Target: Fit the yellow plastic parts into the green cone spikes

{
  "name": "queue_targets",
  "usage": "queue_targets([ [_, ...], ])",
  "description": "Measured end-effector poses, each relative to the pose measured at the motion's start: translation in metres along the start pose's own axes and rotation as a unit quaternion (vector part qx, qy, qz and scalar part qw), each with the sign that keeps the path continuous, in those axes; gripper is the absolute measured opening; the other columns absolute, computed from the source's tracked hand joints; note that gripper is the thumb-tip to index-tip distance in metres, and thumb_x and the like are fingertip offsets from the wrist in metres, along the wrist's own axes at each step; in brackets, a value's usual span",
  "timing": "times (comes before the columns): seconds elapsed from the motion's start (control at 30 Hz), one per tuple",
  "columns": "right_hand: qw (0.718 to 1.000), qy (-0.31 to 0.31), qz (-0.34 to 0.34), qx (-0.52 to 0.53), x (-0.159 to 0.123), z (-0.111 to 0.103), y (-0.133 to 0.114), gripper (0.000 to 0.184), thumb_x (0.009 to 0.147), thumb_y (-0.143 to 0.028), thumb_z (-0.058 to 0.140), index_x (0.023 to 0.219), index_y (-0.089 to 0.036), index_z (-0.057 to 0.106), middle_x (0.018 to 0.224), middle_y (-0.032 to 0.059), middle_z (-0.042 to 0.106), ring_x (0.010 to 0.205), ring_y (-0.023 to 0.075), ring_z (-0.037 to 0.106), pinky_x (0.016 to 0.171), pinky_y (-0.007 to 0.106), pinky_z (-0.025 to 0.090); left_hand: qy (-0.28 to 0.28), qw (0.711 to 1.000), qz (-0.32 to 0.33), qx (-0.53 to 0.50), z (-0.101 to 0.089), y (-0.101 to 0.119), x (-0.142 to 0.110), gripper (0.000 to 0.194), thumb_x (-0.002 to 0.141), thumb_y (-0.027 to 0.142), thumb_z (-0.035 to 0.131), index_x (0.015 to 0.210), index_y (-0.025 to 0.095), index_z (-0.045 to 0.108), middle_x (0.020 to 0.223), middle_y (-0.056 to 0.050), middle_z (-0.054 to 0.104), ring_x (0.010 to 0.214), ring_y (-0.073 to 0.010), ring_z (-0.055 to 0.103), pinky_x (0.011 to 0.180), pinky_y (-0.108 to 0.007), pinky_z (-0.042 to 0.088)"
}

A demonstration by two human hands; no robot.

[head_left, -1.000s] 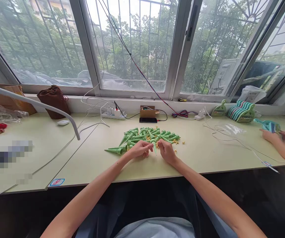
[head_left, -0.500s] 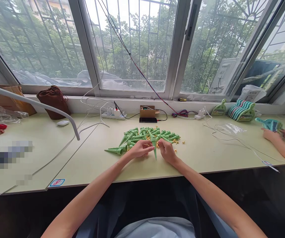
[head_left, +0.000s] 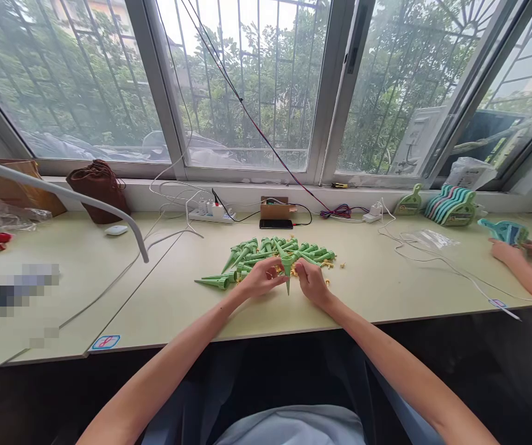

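A green plastic watering spike (head_left: 287, 267) points tip-down between my hands, its narrow end toward me. My left hand (head_left: 264, 277) is closed on its left side, thumb and fingers around the upper part. Just right of the spike, my right hand (head_left: 311, 282) is closed, its fingertips near the spike's wide end; whatever it pinches is hidden. Behind both hands lies a pile of similar green spikes (head_left: 247, 248), with small yellow plastic pieces (head_left: 328, 265) scattered among them and to the right.
A black phone (head_left: 275, 224) lies before a small cardboard box (head_left: 275, 209). A power strip (head_left: 212, 213) and white cables sit behind. A grey curved tube (head_left: 84, 201) crosses at left. At right, another person's hands (head_left: 509, 252) hold a blue plastic item (head_left: 506, 232) near stacked green, pink and blue items (head_left: 451, 207).
The spike in my left hand has tilted, its tip first coming toward me, then swinging slightly left and back. My left fingers have shifted around it; my right hand has barely moved.
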State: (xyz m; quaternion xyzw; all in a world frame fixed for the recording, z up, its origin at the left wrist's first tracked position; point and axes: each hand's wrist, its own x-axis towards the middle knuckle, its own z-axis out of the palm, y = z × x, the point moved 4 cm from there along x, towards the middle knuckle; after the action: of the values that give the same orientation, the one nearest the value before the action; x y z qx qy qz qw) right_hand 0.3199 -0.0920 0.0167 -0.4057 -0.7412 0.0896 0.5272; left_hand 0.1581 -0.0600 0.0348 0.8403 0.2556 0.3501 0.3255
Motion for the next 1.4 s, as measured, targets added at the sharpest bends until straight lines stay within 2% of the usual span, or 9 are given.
queue_targets([
  [0.33, 1.0, -0.024, -0.004, -0.002, -0.001, 0.002, -0.001, 0.035, 0.103, -0.034, 0.031, 0.07, -0.022, 0.037, 0.062, -0.0017, 0.04, 0.055, 0.0137, 0.036, 0.056, 0.028, 0.03, 0.05, 0.997, 0.032, 0.046, 0.001, -0.01, 0.001, 0.024, 0.084, 0.038, 0.062, 0.097, 0.017, 0.06, 0.086, -0.001, 0.051, 0.061, -0.0076, 0.054, 0.048, -0.018, 0.044],
  [0.5, 0.999, -0.032, -0.006, -0.002, -0.001, 0.003, -0.002, 0.036, 0.103, -0.034, 0.03, 0.071, -0.021, 0.038, 0.063, -0.0015, 0.041, 0.056, 0.0138, 0.037, 0.057, 0.028, 0.031, 0.045, 0.997, 0.036, 0.058, -0.001, -0.006, 0.002, 0.029, 0.087, 0.035, 0.058, 0.111, 0.019, 0.061, 0.093, -0.003, 0.055, 0.061, -0.0073, 0.055, 0.051, -0.02, 0.045],
  [0.7, 1.0, -0.027, 0.0, -0.008, 0.0, 0.001, -0.004, 0.037, 0.103, -0.037, 0.029, 0.071, -0.021, 0.039, 0.063, -0.0012, 0.043, 0.056, 0.014, 0.038, 0.057, 0.028, 0.032, 0.056, 0.996, 0.016, 0.071, 0.0, -0.009, 0.003, 0.033, 0.085, 0.035, 0.061, 0.115, 0.02, 0.057, 0.098, -0.004, 0.056, 0.059, -0.0073, 0.053, 0.052, -0.021, 0.045],
  [0.9, 1.0, -0.026, 0.007, -0.01, 0.0, 0.001, -0.002, 0.036, 0.103, -0.037, 0.031, 0.071, -0.022, 0.039, 0.062, -0.002, 0.04, 0.055, 0.0137, 0.036, 0.055, 0.027, 0.03, 0.061, 0.996, -0.025, 0.057, -0.002, -0.008, 0.003, 0.025, 0.082, 0.037, 0.063, 0.093, 0.019, 0.05, 0.08, 0.003, 0.053, 0.055, -0.0068, 0.047, 0.051, -0.02, 0.038],
  [1.03, 1.0, -0.023, 0.007, -0.006, 0.0, 0.001, -0.002, 0.036, 0.103, -0.037, 0.031, 0.072, -0.021, 0.04, 0.063, -0.0015, 0.042, 0.056, 0.0135, 0.038, 0.056, 0.027, 0.031, 0.06, 0.997, -0.038, 0.037, -0.003, -0.007, 0.002, 0.028, 0.081, 0.039, 0.063, 0.09, 0.02, 0.045, 0.079, 0.004, 0.053, 0.054, -0.0065, 0.044, 0.051, -0.02, 0.036],
  [1.27, 1.0, -0.016, 0.007, -0.01, 0.0, 0.001, -0.003, 0.037, 0.103, -0.038, 0.031, 0.072, -0.021, 0.042, 0.064, -0.0013, 0.043, 0.056, 0.0134, 0.038, 0.056, 0.028, 0.031, 0.041, 0.998, -0.047, 0.02, -0.003, -0.007, 0.003, 0.03, 0.083, 0.044, 0.061, 0.078, 0.017, 0.05, 0.068, 0.003, 0.05, 0.052, -0.0062, 0.041, 0.049, -0.02, 0.033],
  [1.4, 1.0, -0.013, 0.007, -0.011, 0.0, 0.001, -0.002, 0.036, 0.102, -0.037, 0.032, 0.072, -0.021, 0.041, 0.063, -0.0018, 0.042, 0.055, 0.0132, 0.037, 0.056, 0.027, 0.031, 0.01, 0.995, -0.081, -0.054, -0.001, -0.006, 0.003, 0.037, 0.082, 0.05, 0.061, 0.075, 0.015, 0.054, 0.065, 0.002, 0.051, 0.051, -0.007, 0.044, 0.048, -0.02, 0.035],
])
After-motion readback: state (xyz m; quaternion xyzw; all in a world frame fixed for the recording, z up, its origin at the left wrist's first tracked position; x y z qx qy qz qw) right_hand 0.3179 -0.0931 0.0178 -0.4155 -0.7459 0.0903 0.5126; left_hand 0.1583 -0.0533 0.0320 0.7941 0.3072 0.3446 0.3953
